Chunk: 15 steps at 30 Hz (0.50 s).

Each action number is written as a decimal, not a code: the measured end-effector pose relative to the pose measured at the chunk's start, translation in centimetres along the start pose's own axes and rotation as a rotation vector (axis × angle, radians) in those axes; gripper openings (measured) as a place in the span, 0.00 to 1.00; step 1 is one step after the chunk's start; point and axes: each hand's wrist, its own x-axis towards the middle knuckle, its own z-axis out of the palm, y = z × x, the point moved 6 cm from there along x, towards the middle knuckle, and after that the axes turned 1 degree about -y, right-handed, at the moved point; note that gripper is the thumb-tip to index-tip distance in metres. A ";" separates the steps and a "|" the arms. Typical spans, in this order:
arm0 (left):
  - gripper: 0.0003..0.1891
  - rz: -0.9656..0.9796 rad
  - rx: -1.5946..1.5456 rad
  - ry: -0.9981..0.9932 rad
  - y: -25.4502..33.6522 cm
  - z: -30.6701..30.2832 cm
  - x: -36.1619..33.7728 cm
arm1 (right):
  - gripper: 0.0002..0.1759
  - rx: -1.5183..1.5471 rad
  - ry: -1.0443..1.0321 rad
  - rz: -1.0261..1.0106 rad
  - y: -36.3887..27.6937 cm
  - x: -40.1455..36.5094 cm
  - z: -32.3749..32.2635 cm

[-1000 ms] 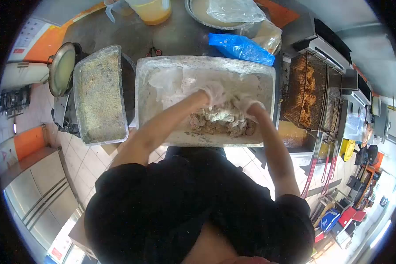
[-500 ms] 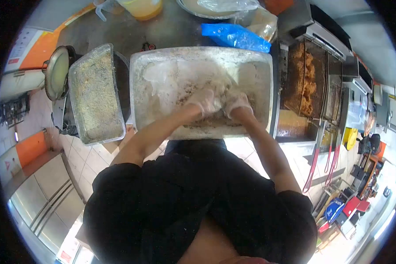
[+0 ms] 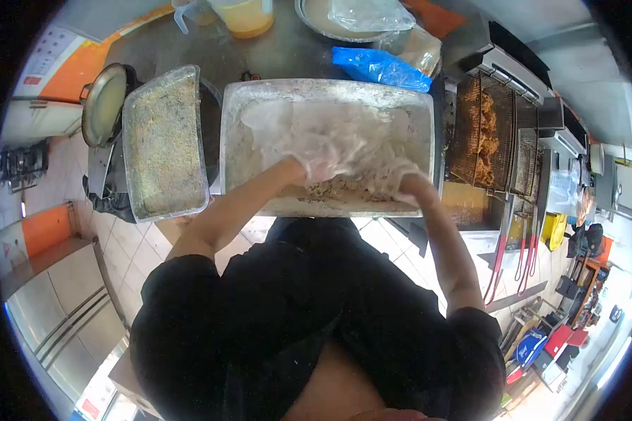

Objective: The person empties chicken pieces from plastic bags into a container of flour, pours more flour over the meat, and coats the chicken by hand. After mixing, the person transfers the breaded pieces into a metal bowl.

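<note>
A large metal tray (image 3: 330, 85) holds white flour (image 3: 274, 119) and floured meat pieces (image 3: 337, 189) near its front edge. Both hands wear thin clear gloves dusted with flour. My left hand (image 3: 314, 163) is in the middle of the tray, blurred by motion, with flour lifted around its fingers. My right hand (image 3: 400, 177) is sunk into the flour and meat at the front right of the tray. The blur and the flour hide whether either hand grips a piece.
A second metal tray of breadcrumbs (image 3: 165, 140) sits to the left, next to a round pan (image 3: 102, 105). Fryer baskets with fried pieces (image 3: 488, 137) stand to the right. A blue bag (image 3: 379, 67), a jug of yellow liquid (image 3: 246, 14) and a round dish (image 3: 358, 17) lie behind.
Both hands have moved apart and swept through the flour. The left has lifted flour toward the tray's middle, and the right has slid to the front right.
</note>
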 end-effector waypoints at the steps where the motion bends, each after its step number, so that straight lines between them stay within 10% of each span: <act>1: 0.31 -0.147 -0.307 -0.364 -0.3 2.0 -1.4 | 0.42 0.151 -0.098 0.200 0.5 0.4 2.9; 2: 0.32 -0.294 -0.615 -0.727 0.2 4.0 -3.6 | 0.42 0.152 -0.092 0.208 0.1 1.1 5.5; 4: 0.29 -0.341 -0.453 -0.359 4.0 10.7 -5.3 | 0.17 -0.165 0.228 0.173 -0.5 2.7 8.5; 5: 0.27 -0.383 -0.293 0.002 4.8 11.4 -5.6 | 0.17 -0.165 0.232 0.184 -0.4 3.6 9.4; 15: 0.22 -0.796 -1.283 -0.083 2.6 5.6 1.4 | 0.17 0.232 0.614 0.367 -0.4 0.5 1.4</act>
